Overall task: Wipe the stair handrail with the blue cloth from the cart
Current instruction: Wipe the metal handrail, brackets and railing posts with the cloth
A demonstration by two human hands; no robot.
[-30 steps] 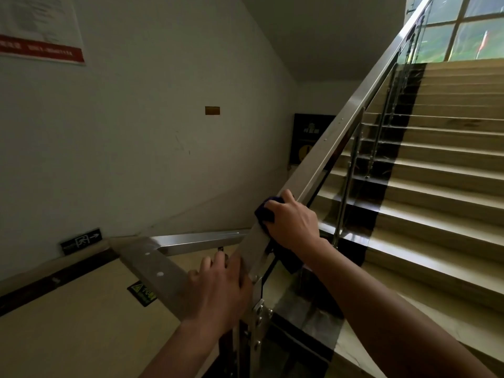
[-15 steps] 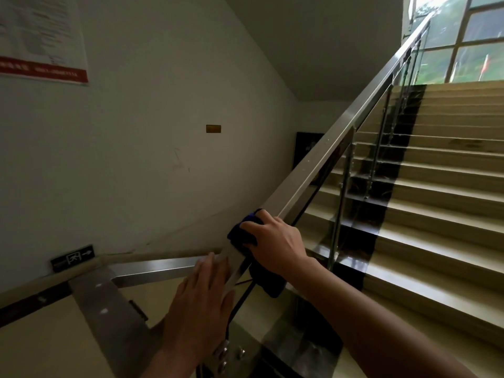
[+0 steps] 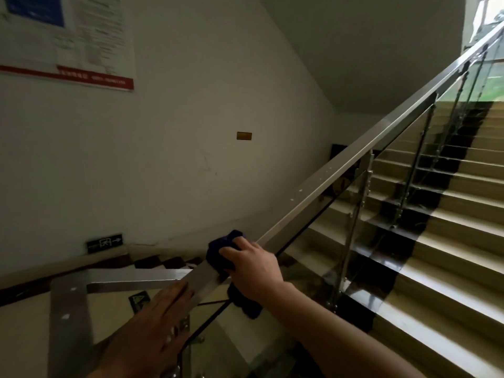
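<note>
My right hand [image 3: 253,271] curls round the blue cloth [image 3: 218,251], bunched over the handrail [image 3: 341,170] at its near, low end. My left hand [image 3: 155,323] lies flat-fingered on the rail, nearer. Cloth looks soft, light, floppy; rail looks rigid and slick, so I'd wrap and squeeze from above.

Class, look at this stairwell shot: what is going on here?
A person is wiping the sloping metal handrail. Their right hand grips a blue cloth wrapped over the rail near its lower end, while the left hand rests flat on the rail just below it. The long stretch of rail rising toward the window lies ahead of the cloth.
</note>
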